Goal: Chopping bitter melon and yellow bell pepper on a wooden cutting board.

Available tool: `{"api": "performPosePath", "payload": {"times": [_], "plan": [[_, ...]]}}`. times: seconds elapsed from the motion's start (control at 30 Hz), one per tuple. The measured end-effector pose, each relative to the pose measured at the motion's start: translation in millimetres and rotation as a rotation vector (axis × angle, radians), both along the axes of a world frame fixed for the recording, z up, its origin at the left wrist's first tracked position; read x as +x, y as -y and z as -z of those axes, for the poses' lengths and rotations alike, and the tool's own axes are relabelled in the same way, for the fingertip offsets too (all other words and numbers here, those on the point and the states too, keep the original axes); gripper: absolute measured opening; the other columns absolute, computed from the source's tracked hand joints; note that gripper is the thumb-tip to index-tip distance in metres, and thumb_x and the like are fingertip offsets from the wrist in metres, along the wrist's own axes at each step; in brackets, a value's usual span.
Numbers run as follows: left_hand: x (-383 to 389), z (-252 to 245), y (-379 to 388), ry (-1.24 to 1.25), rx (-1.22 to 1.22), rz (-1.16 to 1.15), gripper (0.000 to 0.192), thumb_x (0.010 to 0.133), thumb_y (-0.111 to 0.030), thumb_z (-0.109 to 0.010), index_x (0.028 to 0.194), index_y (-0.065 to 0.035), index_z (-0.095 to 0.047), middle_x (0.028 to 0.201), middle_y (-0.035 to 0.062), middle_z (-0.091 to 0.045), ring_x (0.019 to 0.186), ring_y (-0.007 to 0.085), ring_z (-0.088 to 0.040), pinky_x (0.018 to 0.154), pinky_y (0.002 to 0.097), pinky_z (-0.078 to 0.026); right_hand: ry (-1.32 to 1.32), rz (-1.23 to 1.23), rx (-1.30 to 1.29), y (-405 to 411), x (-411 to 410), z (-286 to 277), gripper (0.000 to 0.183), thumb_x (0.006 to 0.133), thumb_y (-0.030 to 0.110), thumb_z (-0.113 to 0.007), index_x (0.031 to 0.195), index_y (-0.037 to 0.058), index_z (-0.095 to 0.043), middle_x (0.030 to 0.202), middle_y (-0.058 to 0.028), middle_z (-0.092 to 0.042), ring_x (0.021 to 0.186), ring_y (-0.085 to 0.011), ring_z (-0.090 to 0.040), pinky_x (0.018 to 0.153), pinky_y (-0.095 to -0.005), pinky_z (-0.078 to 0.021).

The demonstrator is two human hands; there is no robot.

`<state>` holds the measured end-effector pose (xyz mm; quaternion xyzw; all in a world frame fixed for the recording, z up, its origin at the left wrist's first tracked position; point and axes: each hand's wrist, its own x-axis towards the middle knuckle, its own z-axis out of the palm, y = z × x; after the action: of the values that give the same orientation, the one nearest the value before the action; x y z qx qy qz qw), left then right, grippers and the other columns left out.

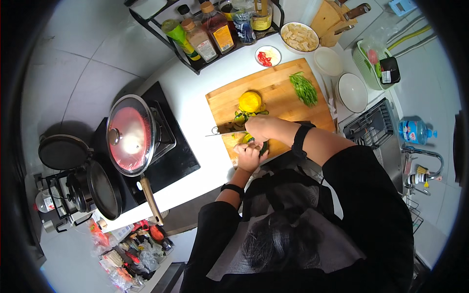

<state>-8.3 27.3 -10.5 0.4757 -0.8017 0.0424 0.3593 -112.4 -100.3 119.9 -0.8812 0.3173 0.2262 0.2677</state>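
Note:
Near the front edge of a wooden cutting board [280, 88], my right hand [257, 127] grips a knife [227, 133] whose blade points left. Just below it, my left hand [250, 155] holds a piece of dark-green-skinned squash [263, 148] against the board. A cut piece with yellow flesh [248, 138] shows beside the blade. Dark green and yellow peelings [242, 116] lie beyond the knife, touching a peeled yellow piece [250, 102]. Shredded green pepper or similar vegetable [303, 89] is heaped at the board's far right. The knife handle is hidden in my right hand.
A lidded frying pan [130, 135] stands on the stove at left, its handle [151, 201] reaching over the counter edge. Behind the board are a small dish of red slices [268, 56], a bowl of pale pieces [300, 37], a bottle rack [198, 69] and a knife block [328, 22]. An empty bowl [352, 92] sits right.

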Motion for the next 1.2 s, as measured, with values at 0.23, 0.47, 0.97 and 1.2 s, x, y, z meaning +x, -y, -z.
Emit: {"api": "performPosePath", "payload": {"times": [0.23,0.47,0.97,1.2], "plan": [[2,0,1,-0.009,-0.006,0.004,0.046,0.059,-0.029,-0.076,0.096,-0.0133,-0.053,0.1,0.005,-0.05,0.091,0.0267,-0.044,0.074,0.0421,-0.033,0.04,0.076,0.062,-5,-11,-1,0.025,0.067,0.016,-0.07,0.082,-0.003,-0.066,0.084,-0.0193,-0.065,0.082,-0.0313,-0.065,0.069,-0.0369,-0.052],[-2,-9,1,-0.015,-0.006,-0.016,0.044,0.062,-0.03,-0.076,0.099,-0.0143,-0.057,0.101,0.0011,-0.052,0.093,0.0233,-0.047,0.075,0.0411,-0.035,0.052,0.075,0.026,-9,-26,0,0.02,0.069,0.014,-0.066,0.078,-0.004,-0.065,0.081,-0.0207,-0.064,0.079,-0.0331,-0.064,0.068,-0.0383,-0.0519],[-2,-7,0,-0.049,0.008,-0.002,0.047,0.059,-0.024,-0.077,0.1,-0.0124,-0.056,0.104,0.0026,-0.051,0.092,0.0254,-0.046,0.078,0.0411,-0.034,0.267,0.118,-0.091,-13,-58,41,0.016,0.065,0.003,-0.06,0.08,-0.0015,-0.064,0.08,-0.0205,-0.063,0.078,-0.0351,-0.062,0.069,-0.04,-0.0508],[0,-9,1,-0.031,0.012,0.013,0.047,0.059,-0.026,-0.077,0.099,-0.0134,-0.056,0.104,0.0022,-0.051,0.093,0.025,-0.046,0.077,0.041,-0.033,0.327,0.135,-0.017,-10,-69,48,0.013,0.064,0.001,-0.058,0.077,-0.002,-0.058,0.078,-0.0191,-0.062,0.078,-0.0364,-0.06,0.07,-0.0407,-0.0488]]}}
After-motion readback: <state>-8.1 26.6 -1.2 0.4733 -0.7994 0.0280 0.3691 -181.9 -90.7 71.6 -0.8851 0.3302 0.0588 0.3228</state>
